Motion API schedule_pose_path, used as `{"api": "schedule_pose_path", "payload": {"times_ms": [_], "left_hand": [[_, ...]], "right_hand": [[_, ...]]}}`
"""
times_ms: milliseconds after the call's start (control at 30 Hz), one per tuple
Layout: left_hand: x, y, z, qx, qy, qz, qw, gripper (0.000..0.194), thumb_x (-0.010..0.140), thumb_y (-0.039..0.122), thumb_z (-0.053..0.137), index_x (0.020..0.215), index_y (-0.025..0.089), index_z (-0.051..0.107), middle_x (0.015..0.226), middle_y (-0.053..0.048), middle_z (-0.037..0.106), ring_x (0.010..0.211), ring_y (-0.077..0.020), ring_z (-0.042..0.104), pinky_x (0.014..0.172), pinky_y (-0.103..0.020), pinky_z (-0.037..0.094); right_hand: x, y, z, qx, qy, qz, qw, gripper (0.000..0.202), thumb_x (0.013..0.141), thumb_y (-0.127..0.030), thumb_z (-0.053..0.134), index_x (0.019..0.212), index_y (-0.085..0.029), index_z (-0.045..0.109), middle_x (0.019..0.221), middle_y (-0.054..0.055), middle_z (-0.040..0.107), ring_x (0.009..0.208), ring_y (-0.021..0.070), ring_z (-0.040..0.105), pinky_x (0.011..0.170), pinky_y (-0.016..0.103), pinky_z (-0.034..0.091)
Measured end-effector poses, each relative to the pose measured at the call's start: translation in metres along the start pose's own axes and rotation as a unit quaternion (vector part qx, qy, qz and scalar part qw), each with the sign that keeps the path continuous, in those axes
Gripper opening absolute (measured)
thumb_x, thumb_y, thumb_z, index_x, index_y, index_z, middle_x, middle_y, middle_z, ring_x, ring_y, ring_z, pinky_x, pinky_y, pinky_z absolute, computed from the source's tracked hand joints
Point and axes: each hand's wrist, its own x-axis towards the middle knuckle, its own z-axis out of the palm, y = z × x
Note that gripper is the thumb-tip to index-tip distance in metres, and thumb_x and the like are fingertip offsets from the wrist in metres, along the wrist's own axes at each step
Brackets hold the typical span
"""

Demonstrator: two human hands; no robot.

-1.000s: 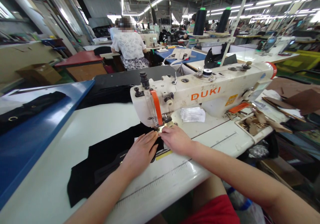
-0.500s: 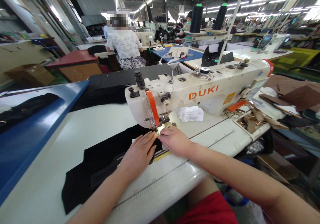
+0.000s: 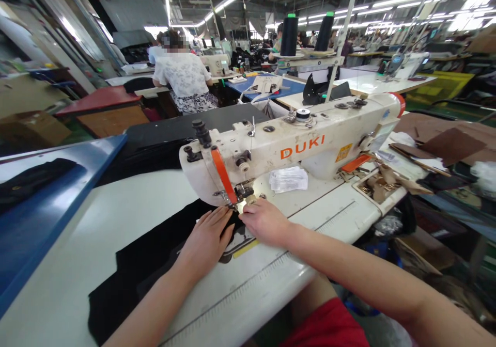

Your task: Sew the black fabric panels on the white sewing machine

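A white sewing machine marked DUKI stands on the white table, its needle area lit by a small lamp. Black fabric lies from the needle area toward the lower left. My left hand rests flat on the fabric, fingers stretched toward the presser foot and thumb apart. Just right of the foot, my right hand has its fingers bent together at the fabric's edge; what its fingertips pinch, if anything, is hidden.
White labels lie on the machine bed. A tray of small metal parts is at the right end. A blue board lies left. A person in a patterned top sits ahead; thread cones stand behind the machine.
The view has shifted, so the machine and table appear further left. The white tag beside my left fingers shows less. Both hands remain beside the presser foot.
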Motion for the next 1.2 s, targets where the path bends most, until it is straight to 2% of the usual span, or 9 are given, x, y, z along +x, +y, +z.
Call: {"api": "schedule_pose_path", "payload": {"times_ms": [267, 433, 533, 700, 833, 933, 1000, 1100, 1200], "left_hand": [[-0.038, 0.011, -0.018, 0.033, -0.037, -0.013, 0.999, 0.043, 0.097, 0.032, 0.039, 0.134, 0.015, 0.053, 0.138, -0.012, 0.056, 0.130, -0.0233, 0.049, 0.107, -0.045, 0.041], [-0.082, 0.022, -0.054, 0.091, 0.024, -0.055, 0.994, 0.066, 0.090, 0.044, 0.052, 0.147, 0.016, 0.034, 0.152, -0.015, 0.037, 0.142, -0.0304, 0.031, 0.113, -0.053, 0.030], [-0.121, 0.021, -0.070, 0.107, -0.002, -0.085, 0.991, 0.075, 0.083, 0.045, 0.059, 0.148, 0.019, 0.033, 0.151, -0.013, 0.040, 0.135, -0.0319, 0.042, 0.107, -0.049, 0.041], [-0.166, -0.010, -0.077, 0.099, -0.095, -0.153, 0.979, 0.058, 0.074, 0.012, 0.048, 0.130, 0.024, 0.058, 0.131, -0.003, 0.063, 0.115, -0.0233, 0.062, 0.101, -0.033, 0.049], [-0.125, -0.076, -0.113, 0.123, -0.050, -0.299, 0.945, 0.045, 0.078, 0.011, 0.040, 0.115, 0.016, 0.066, 0.112, -0.008, 0.072, 0.102, -0.0245, 0.068, 0.093, -0.036, 0.054], [-0.056, -0.132, -0.156, 0.174, 0.082, -0.356, 0.914, 0.039, 0.085, 0.018, 0.041, 0.118, 0.013, 0.061, 0.118, -0.011, 0.068, 0.110, -0.0270, 0.064, 0.097, -0.041, 0.050], [-0.006, -0.165, -0.175, 0.193, 0.120, -0.349, 0.909, 0.045, 0.085, 0.014, 0.039, 0.127, 0.011, 0.053, 0.131, -0.012, 0.059, 0.125, -0.0259, 0.052, 0.106, -0.041, 0.041], [0.054, -0.202, -0.172, 0.198, 0.109, -0.347, 0.910, 0.052, 0.086, 0.013, 0.037, 0.138, 0.015, 0.043, 0.145, -0.010, 0.047, 0.137, -0.0238, 0.038, 0.112, -0.045, 0.031], [0.089, -0.229, -0.135, 0.180, 0.030, -0.378, 0.907, 0.052, 0.087, 0.021, 0.047, 0.139, 0.018, 0.043, 0.147, -0.013, 0.044, 0.138, -0.0315, 0.034, 0.108, -0.055, 0.032]], "right_hand": [[-0.014, -0.008, -0.006, 0.044, 0.083, -0.020, 0.995, 0.016, 0.090, -0.015, 0.054, 0.082, -0.016, 0.069, 0.080, 0.006, 0.064, 0.079, 0.0197, 0.053, 0.075, 0.032, 0.044], [-0.021, -0.015, -0.006, 0.087, 0.110, -0.045, 0.989, 0.019, 0.091, -0.014, 0.051, 0.086, -0.016, 0.069, 0.082, 0.007, 0.066, 0.080, 0.0197, 0.054, 0.076, 0.032, 0.045], [-0.024, -0.019, -0.007, 0.107, 0.100, -0.047, 0.988, 0.019, 0.091, -0.014, 0.050, 0.088, -0.017, 0.068, 0.083, 0.007, 0.065, 0.081, 0.0197, 0.053, 0.076, 0.033, 0.045], [-0.025, -0.023, -0.006, 0.135, 0.075, -0.042, 0.987, 0.019, 0.091, -0.013, 0.049, 0.084, -0.018, 0.065, 0.082, 0.006, 0.063, 0.081, 0.0192, 0.052, 0.076, 0.032, 0.044], [-0.024, -0.025, -0.006, 0.162, 0.066, -0.034, 0.984, 0.018, 0.090, -0.013, 0.048, 0.084, -0.018, 0.063, 0.082, 0.005, 0.062, 0.081, 0.0191, 0.052, 0.077, 0.032, 0.044], [-0.023, -0.027, -0.004, 0.181, 0.070, -0.022, 0.981, 0.018, 0.090, -0.012, 0.046, 0.084, -0.019, 0.062, 0.082, 0.005, 0.062, 0.082, 0.0188, 0.053, 0.077, 0.031, 0.044], [-0.023, -0.028, 0.003, 0.182, 0.083, -0.012, 0.980, 0.017, 0.088, -0.012, 0.047, 0.082, -0.019, 0.061, 0.081, 0.005, 0.062, 0.081, 0.0181, 0.054, 0.076, 0.030, 0.045], [-0.022, -0.024, 0.021, 0.158, 0.128, -0.009, 0.979, 0.017, 0.087, -0.011, 0.049, 0.079, -0.020, 0.061, 0.079, 0.004, 0.063, 0.077, 0.0164, 0.057, 0.075, 0.027, 0.047], [-0.021, -0.016, 0.035, 0.123, 0.177, -0.023, 0.976, 0.021, 0.089, -0.013, 0.051, 0.081, -0.026, 0.065, 0.078, 0.001, 0.065, 0.076, 0.0160, 0.061, 0.071, 0.024, 0.051]]}}
